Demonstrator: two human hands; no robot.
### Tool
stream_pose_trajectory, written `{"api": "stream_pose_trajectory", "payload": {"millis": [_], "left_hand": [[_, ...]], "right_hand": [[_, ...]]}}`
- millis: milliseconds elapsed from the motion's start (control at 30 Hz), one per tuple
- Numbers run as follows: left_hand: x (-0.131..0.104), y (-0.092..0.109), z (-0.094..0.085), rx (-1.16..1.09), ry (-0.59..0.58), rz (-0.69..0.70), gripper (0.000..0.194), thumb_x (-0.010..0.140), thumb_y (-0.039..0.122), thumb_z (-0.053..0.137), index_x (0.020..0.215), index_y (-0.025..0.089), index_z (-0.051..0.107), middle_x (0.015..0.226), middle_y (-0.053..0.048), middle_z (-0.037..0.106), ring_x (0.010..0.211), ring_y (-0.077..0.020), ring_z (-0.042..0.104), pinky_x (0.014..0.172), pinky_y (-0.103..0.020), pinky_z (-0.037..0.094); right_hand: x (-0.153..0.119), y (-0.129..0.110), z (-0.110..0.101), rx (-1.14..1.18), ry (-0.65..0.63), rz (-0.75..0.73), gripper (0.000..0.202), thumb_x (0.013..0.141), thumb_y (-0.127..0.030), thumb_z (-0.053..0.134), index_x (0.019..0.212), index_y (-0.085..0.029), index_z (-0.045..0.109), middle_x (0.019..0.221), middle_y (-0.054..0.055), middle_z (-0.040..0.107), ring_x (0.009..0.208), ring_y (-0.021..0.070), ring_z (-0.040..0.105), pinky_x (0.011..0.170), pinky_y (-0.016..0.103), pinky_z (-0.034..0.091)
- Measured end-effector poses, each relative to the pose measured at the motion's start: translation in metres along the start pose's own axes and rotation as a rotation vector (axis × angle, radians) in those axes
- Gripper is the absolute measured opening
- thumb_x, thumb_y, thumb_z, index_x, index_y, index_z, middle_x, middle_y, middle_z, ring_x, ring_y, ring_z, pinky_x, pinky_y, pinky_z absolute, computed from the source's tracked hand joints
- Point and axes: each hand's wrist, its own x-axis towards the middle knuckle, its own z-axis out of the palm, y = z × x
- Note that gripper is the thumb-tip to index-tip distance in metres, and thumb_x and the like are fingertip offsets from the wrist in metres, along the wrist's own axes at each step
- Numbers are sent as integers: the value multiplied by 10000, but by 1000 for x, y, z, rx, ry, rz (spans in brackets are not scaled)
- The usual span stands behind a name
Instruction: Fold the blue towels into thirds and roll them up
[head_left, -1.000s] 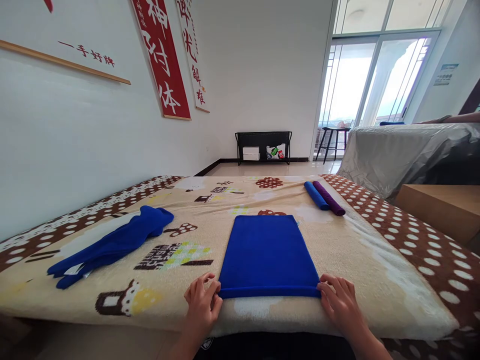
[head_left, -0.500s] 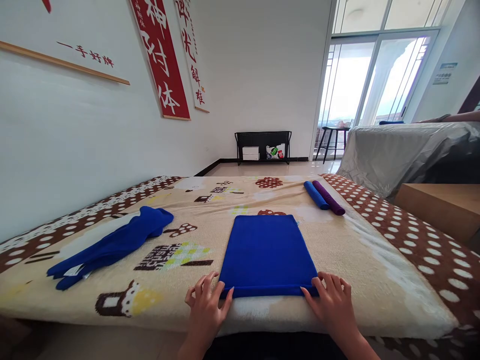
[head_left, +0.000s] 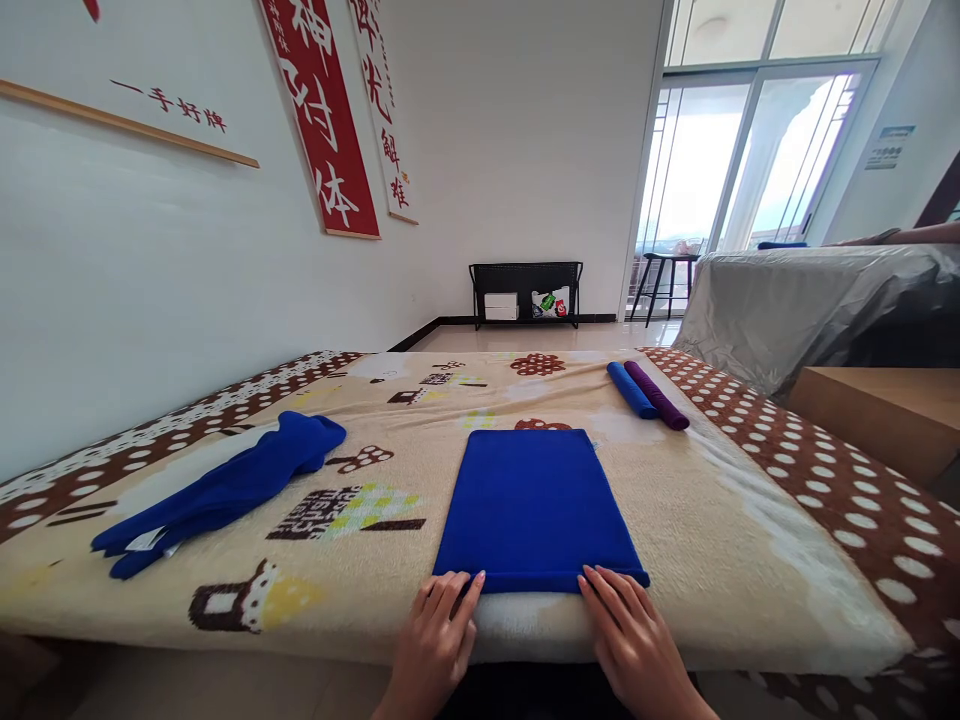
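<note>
A blue cloth [head_left: 534, 500] lies flat on the patterned blanket, its near edge turned over in a narrow fold. My left hand [head_left: 441, 630] rests its fingertips on the left part of that fold, fingers bent and close together. On the right part of the same fold lie the fingertips of my right hand [head_left: 631, 632], its fingers extended and slightly apart. Neither hand lifts the cloth. A crumpled blue cloth [head_left: 232, 488] with a white tag is at the left. Two rolled cloths, one blue [head_left: 631, 390] and one purple [head_left: 656, 395], lie side by side at the back right.
The blanket [head_left: 735, 560] covers the surface in front of me. A cardboard box [head_left: 885, 410] stands at the right, near a plastic-covered table [head_left: 810, 290] where another person's arm rests. A black rack [head_left: 526, 275] and a stool [head_left: 670, 260] are farther back.
Both hands have shifted inward from the near corners of the flat cloth onto its folded edge. The grip at the corners is released, and the fingers now press from above.
</note>
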Motion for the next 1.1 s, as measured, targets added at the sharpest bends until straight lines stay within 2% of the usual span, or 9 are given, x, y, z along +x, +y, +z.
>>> {"api": "stream_pose_trajectory", "payload": {"millis": [67,167,233,300,433,600,767,933,1100], "left_hand": [[6,18,-1,0,-5,-43,528,867,90,460,1382,188,524,1203,-116,658,1130,-266,610,970,-421,482],[18,44,3,-31,-75,35,605,860,103,455,1462,155,418,1422,-112,534,1330,-269,478,1055,-418,452],[23,54,6,-44,-122,115,643,859,108,442,1495,134,350,1491,-107,455,1387,-267,410,1084,-436,432],[24,57,7,-32,-141,149,652,859,107,438,1501,120,331,1508,-111,422,1401,-267,389,1096,-453,420],[14,40,4,8,-142,120,636,874,101,444,1500,148,341,1507,-83,427,1398,-241,396,1116,-413,398],[-15,-1,1,68,-101,46,612,901,155,463,1500,146,339,1476,-86,477,1362,-226,451,1129,-389,371],[-35,-35,-1,49,-67,48,599,895,96,454,1483,169,365,1427,-75,538,1353,-215,463,1133,-393,326],[-34,-48,-4,-24,-43,-31,478,895,101,475,1337,276,524,1327,-29,631,1322,-223,500,1082,-414,327],[-30,-53,-4,-78,-34,-109,373,908,140,499,1247,282,563,1286,-31,660,1312,-241,508,1032,-417,329]], "right_hand": [[7,-15,4,2,55,66,604,884,-182,517,1475,-168,395,1337,108,596,1215,278,565,968,430,505],[22,-39,10,42,63,122,629,900,-201,492,1503,-132,331,1421,122,516,1299,277,501,1006,422,501],[30,-49,13,86,10,72,628,905,-183,460,1512,-125,308,1480,107,447,1367,254,425,1062,386,462],[32,-53,13,100,-38,-7,623,908,-192,467,1508,-124,315,1501,94,417,1396,235,380,1107,353,410],[18,-35,9,9,-68,-23,626,923,-280,515,1499,-120,333,1507,87,407,1403,228,368,1133,342,363],[-15,6,2,-79,-74,39,635,929,-311,533,1505,-147,325,1500,65,422,1389,228,393,1139,365,333],[-40,38,-2,-95,-56,106,577,943,-299,512,1493,-211,361,1462,45,478,1357,243,438,1106,412,339],[-42,53,-6,-88,-19,174,431,928,-317,540,1359,-333,541,1440,31,506,1270,258,528,988,419,410],[-35,63,-7,-89,20,205,284,905,-337,595,1175,-381,669,1386,14,559,1186,253,584,933,411,422]]}}
